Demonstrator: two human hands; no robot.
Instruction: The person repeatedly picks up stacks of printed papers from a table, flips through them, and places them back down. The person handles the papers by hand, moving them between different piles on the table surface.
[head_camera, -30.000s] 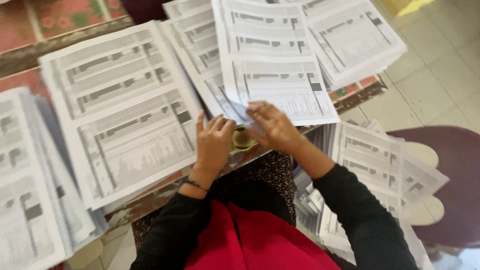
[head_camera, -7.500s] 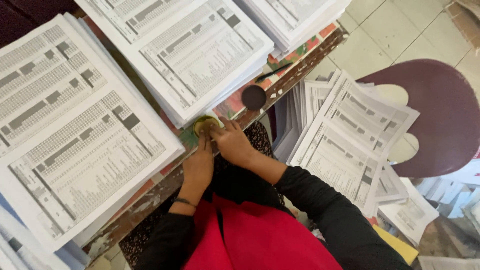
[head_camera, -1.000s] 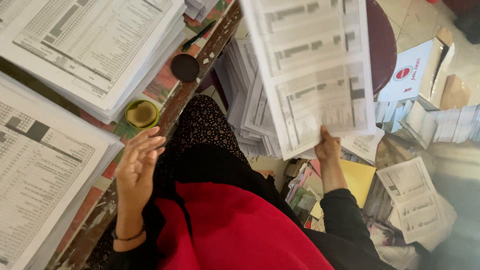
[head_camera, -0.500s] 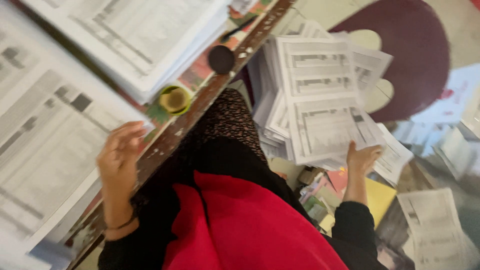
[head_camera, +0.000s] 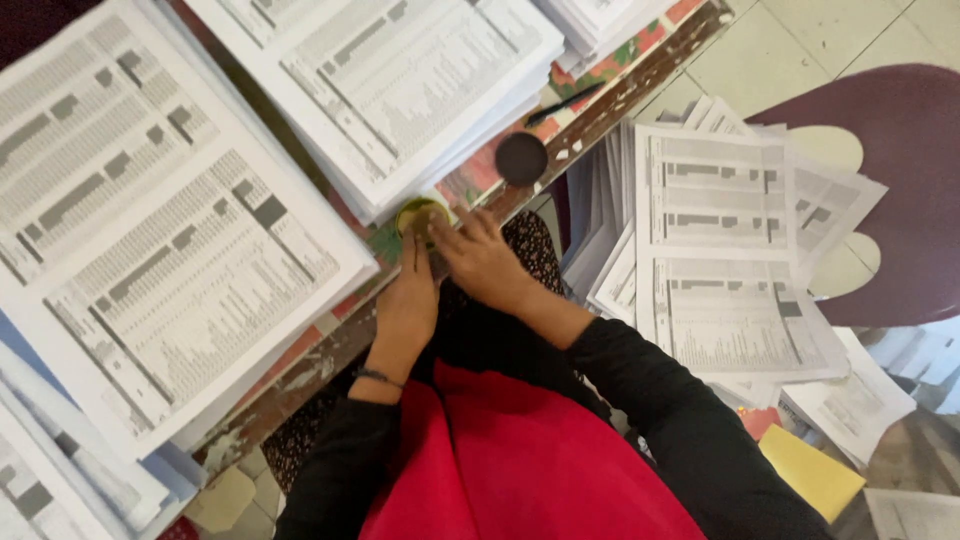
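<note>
My left hand (head_camera: 408, 300) reaches up to a small round green-and-yellow tin (head_camera: 418, 211) at the table's near edge, its fingers closed against the tin's side. Beside it, my right hand (head_camera: 482, 262) has its fingers spread, with the tips touching the tin's right rim. The tin's black round lid (head_camera: 521, 158) lies just to the right on the table edge. Nothing else is in either hand.
Thick stacks of printed sheets (head_camera: 170, 230) cover the patterned table (head_camera: 300, 360), one more stack (head_camera: 400, 80) behind the tin. A black pen (head_camera: 565, 102) lies by the edge. A loose pile of sheets (head_camera: 725, 260) rests on a maroon chair (head_camera: 900, 200) at my right. A yellow folder (head_camera: 812, 472) lies below.
My right hand has let go of the printed sheet onto the chair pile and come back to the tin. My left hand has moved from the air down to the tin.
</note>
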